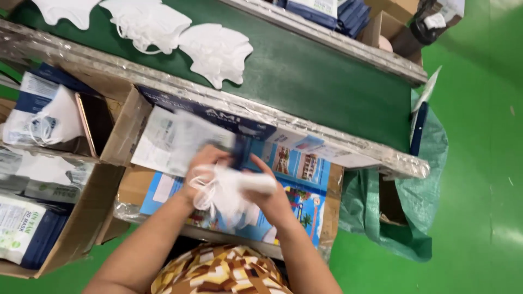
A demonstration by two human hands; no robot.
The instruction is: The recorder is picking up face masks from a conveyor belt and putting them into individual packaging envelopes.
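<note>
Both hands [234,185] grip white mask [229,193], maybe w/ blurred clear packet [174,141].

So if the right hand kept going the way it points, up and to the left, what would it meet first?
Probably the white mask it already grips, then the left hand holding the blurred pouch. Beyond those lies the plastic-wrapped rail of the green conveyor. The right hand is motion-blurred, so depth is uncertain.

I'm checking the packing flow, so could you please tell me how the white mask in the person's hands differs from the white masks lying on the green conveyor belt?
The mask in hand is bunched and blurred, gripped by the left hand and right hand; the masks on the belt lie flat, spread out and untouched. The held one sits over a blue printed carton, the others on the green belt. All are white with ear loops.
</note>
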